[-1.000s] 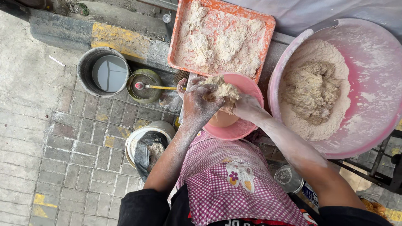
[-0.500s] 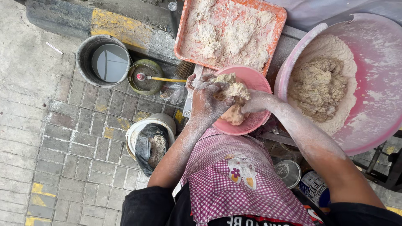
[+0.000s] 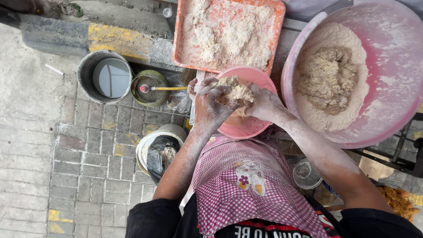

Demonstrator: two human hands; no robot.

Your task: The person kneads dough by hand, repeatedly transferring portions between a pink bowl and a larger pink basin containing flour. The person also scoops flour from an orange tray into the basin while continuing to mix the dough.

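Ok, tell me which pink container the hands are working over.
The small pink bowl, under both hands: left hand, right hand, pressing a dough lump. The big pink tub sits apart to the right, holding floury dough, untouched.

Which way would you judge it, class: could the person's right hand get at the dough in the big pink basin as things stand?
Probably yes. The right hand is on the dough lump over the small pink bowl, and the big pink basin sits open just beside it, nothing between; it must let go first.
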